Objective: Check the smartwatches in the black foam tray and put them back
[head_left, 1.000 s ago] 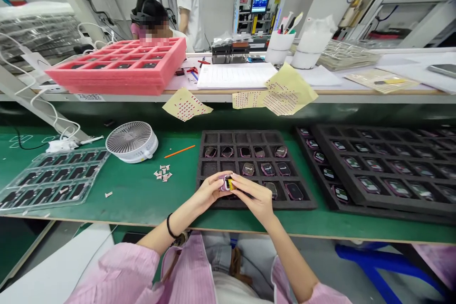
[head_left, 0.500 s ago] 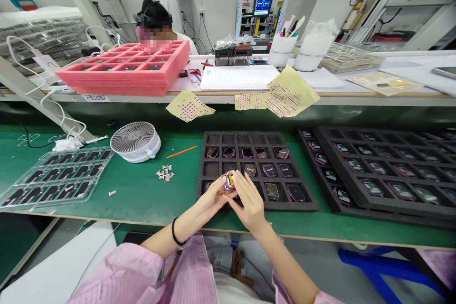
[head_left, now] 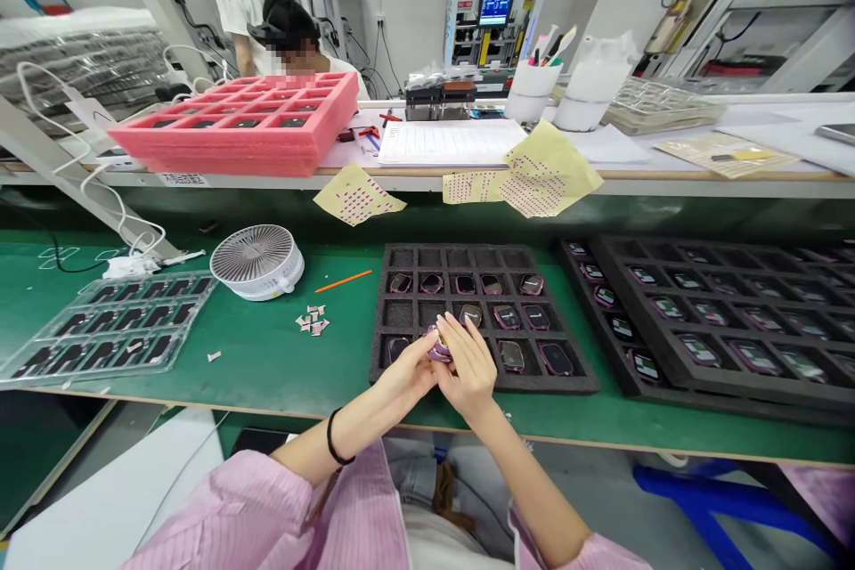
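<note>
Between both hands is a small pink-purple watch case (head_left: 439,347), partly covered by fingers, above the near side of a black foam tray (head_left: 581,381). My left hand (head_left: 412,367) is closed round its left side. My right hand (head_left: 469,365) closes on it from the right, its long fingers laid together over the top. Several similar watch cases sit in the tray's pockets, among them a watch case (head_left: 511,355) just right of my hands. What my right fingertips press on inside the case is hidden.
Left of the tray lie an orange stick (head_left: 343,281), several small pale parts (head_left: 313,321) and a white fan (head_left: 257,263). A clear tray (head_left: 107,325) of black parts is far left. Stacked black trays (head_left: 721,329) stand right. Above is a shelf with a pink foam tray (head_left: 233,147); people are behind.
My right fingers have come down over the watch case, covering the yellow inside part that showed before. The case is tilted differently. In the background, a standing person has shifted left.
</note>
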`<control>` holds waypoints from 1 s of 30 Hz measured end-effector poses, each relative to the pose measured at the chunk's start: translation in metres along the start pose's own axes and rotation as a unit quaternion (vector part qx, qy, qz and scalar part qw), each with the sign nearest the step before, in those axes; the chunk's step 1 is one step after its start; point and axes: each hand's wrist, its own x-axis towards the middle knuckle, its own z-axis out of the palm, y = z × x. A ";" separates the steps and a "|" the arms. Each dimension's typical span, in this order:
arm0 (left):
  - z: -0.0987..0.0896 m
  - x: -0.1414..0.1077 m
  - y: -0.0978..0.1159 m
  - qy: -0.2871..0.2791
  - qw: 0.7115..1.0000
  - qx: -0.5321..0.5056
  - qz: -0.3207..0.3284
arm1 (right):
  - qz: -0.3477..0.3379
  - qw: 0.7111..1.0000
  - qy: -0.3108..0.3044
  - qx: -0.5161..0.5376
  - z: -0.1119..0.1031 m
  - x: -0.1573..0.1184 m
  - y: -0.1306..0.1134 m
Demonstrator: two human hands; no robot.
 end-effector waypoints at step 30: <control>-0.020 -0.001 0.080 -0.094 0.371 0.910 0.159 | 0.060 0.936 -0.342 -0.052 -0.022 -0.013 0.007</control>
